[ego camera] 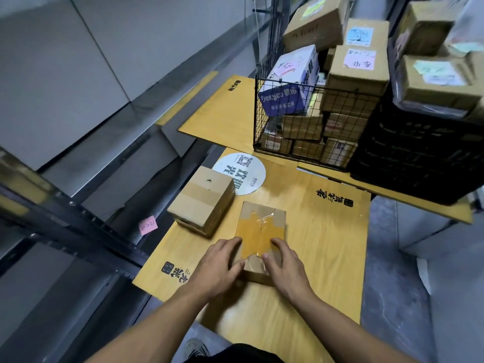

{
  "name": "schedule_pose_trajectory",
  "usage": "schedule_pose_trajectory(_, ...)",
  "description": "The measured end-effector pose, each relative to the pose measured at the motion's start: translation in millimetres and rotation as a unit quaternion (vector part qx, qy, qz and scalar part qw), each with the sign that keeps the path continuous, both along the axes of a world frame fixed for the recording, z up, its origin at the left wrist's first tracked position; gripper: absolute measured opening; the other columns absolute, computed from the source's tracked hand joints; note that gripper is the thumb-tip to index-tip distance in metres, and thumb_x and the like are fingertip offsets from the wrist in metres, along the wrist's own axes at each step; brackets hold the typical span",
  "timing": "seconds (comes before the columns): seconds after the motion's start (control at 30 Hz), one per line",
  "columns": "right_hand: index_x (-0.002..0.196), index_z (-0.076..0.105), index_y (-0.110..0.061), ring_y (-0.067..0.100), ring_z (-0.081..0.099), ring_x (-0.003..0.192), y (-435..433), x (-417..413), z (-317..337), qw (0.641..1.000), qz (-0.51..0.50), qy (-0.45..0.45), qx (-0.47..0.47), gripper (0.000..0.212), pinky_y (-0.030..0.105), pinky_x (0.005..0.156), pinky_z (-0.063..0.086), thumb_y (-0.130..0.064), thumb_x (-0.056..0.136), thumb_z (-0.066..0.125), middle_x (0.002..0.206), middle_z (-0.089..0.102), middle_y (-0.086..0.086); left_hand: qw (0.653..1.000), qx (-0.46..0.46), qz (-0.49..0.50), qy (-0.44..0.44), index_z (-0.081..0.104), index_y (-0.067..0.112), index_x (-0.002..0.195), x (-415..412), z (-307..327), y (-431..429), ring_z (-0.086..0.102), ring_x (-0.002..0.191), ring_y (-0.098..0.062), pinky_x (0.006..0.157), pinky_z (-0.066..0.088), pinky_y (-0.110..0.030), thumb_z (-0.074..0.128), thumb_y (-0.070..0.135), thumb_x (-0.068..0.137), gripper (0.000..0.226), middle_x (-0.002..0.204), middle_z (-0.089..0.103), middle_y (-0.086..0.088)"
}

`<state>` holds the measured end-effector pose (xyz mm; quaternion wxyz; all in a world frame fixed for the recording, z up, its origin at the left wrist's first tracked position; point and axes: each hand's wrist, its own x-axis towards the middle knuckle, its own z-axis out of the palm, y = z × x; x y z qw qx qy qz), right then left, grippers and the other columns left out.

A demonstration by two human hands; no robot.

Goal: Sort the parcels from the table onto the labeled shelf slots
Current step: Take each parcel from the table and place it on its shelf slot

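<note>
Flat parcel: A flat brown parcel [259, 231] with yellow tape lay on the yellow table [327, 244], close to the person.
Left hand: The left hand [217, 268] was on the near left corner of the flat parcel, fingers spread and the thumb pressed on its top. It looked like a loose hold, not a tight one.
Right hand: The right hand [286, 268] was on the near right corner in the same way, fingers curled on the edge.
Other box: A taller box [201, 203] stood just beside the flat parcel, on its left, near the table edge.
More parcels: A wire basket [288, 119] at the far end of the table was full of boxes with small notes on them.
Shelf: A grey metal shelf [78, 153] ran along the left. A pink note [148, 226] was stuck on its rail.
Step now: I think the person was about to pick up the flat parcel.
How to do it well: Slide the fingers under both sides, lift it flat, and look for its label. No label showed on top, so it may need turning over. Keep it away from the taller box so that one does not get pushed off the edge.
</note>
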<state>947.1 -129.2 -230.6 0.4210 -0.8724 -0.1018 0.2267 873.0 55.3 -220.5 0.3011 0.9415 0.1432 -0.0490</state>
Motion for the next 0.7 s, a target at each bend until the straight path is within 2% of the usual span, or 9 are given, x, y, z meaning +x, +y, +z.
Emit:
schedule_pose_trajectory(0.07, 0.142, 0.048, -0.031, 0.022, 0.050, 0.127, 0, 0, 5, 0.999, -0.026, 0.000, 0.030, 0.048, 0.029, 0.098, 0.039, -0.041, 0.097, 0.059, 0.140, 0.052, 0.005, 0.999, -0.021, 0.008, -0.047, 0.036, 0.032, 0.146, -5, 7, -4, 0.039, 0.128, -0.008, 0.107, 0.031, -0.023, 0.053, 0.047, 0.094, 0.056, 0.137, 0.043, 0.009)
schedule_pose_trajectory(0.17, 0.134, 0.049, -0.038, 0.019, 0.051, 0.125, -1, 0, 17, 0.993, -0.058, 0.005, 0.099, 0.041, 0.036, 0.102, 0.045, -0.041, 0.095, 0.062, 0.139, 0.054, -0.001, 0.983, -0.124, 0.059, -0.121, 0.045, 0.037, 0.139, -11, 26, -11, 0.043, 0.122, 0.004, 0.098, 0.034, -0.014, 0.056, 0.046, 0.090, 0.051, 0.132, 0.045, 0.015)
schedule_pose_trajectory(0.3, 0.119, 0.048, -0.052, 0.012, 0.052, 0.122, -2, -5, 31, 0.981, -0.067, 0.009, 0.183, 0.033, 0.042, 0.103, 0.048, -0.037, 0.095, 0.064, 0.132, 0.053, -0.015, 0.945, -0.225, 0.129, -0.201, 0.052, 0.038, 0.132, -20, 45, -18, 0.049, 0.119, 0.004, 0.097, 0.043, -0.023, 0.052, 0.049, 0.086, 0.048, 0.125, 0.052, 0.017)
schedule_pose_trajectory(0.4, 0.116, 0.048, -0.060, 0.001, 0.053, 0.119, -5, -9, 38, 0.971, -0.052, 0.011, 0.231, 0.037, 0.041, 0.102, 0.050, -0.034, 0.096, 0.063, 0.128, 0.050, -0.027, 0.922, -0.245, 0.195, -0.229, 0.053, 0.043, 0.126, -28, 55, -17, 0.052, 0.115, 0.005, 0.094, 0.049, -0.024, 0.055, 0.040, 0.086, 0.041, 0.123, 0.053, 0.015)
schedule_pose_trajectory(0.47, 0.118, 0.047, -0.064, -0.004, 0.049, 0.123, -4, -14, 43, 0.968, -0.025, 0.017, 0.248, 0.039, 0.037, 0.104, 0.049, -0.037, 0.094, 0.062, 0.129, 0.047, -0.033, 0.912, -0.261, 0.224, -0.223, 0.047, 0.049, 0.126, -37, 56, -14, 0.052, 0.114, 0.009, 0.095, 0.048, -0.020, 0.058, 0.045, 0.083, 0.045, 0.127, 0.050, 0.017)
schedule_pose_trajectory(0.5, 0.120, 0.046, -0.065, -0.005, 0.046, 0.126, -2, -17, 46, 0.968, -0.008, 0.018, 0.252, 0.040, 0.036, 0.105, 0.048, -0.040, 0.093, 0.062, 0.129, 0.045, -0.037, 0.907, -0.279, 0.232, -0.213, 0.044, 0.050, 0.130, -43, 56, -13, 0.051, 0.115, 0.011, 0.097, 0.048, -0.023, 0.058, 0.051, 0.081, 0.050, 0.131, 0.049, 0.016)
schedule_pose_trajectory(0.6, 0.128, 0.046, -0.061, -0.004, 0.046, 0.130, 11, -27, 53, 0.966, 0.038, 0.000, 0.256, 0.044, 0.040, 0.109, 0.046, -0.039, 0.095, 0.064, 0.128, 0.045, -0.046, 0.881, -0.356, 0.242, -0.197, 0.035, 0.045, 0.143, -64, 53, -11, 0.052, 0.120, 0.005, 0.103, 0.047, -0.040, 0.056, 0.061, 0.082, 0.066, 0.137, 0.051, 0.017)
schedule_pose_trajectory(0.7, 0.133, 0.046, -0.056, 0.002, 0.049, 0.131, 25, -39, 60, 0.965, 0.105, -0.043, 0.238, 0.045, 0.043, 0.110, 0.045, -0.043, 0.092, 0.059, 0.134, 0.048, -0.037, 0.835, -0.414, 0.273, -0.237, 0.036, 0.043, 0.142, -87, 61, -10, 0.057, 0.122, -0.013, 0.101, 0.048, -0.044, 0.059, 0.045, 0.087, 0.060, 0.135, 0.058, 0.005)
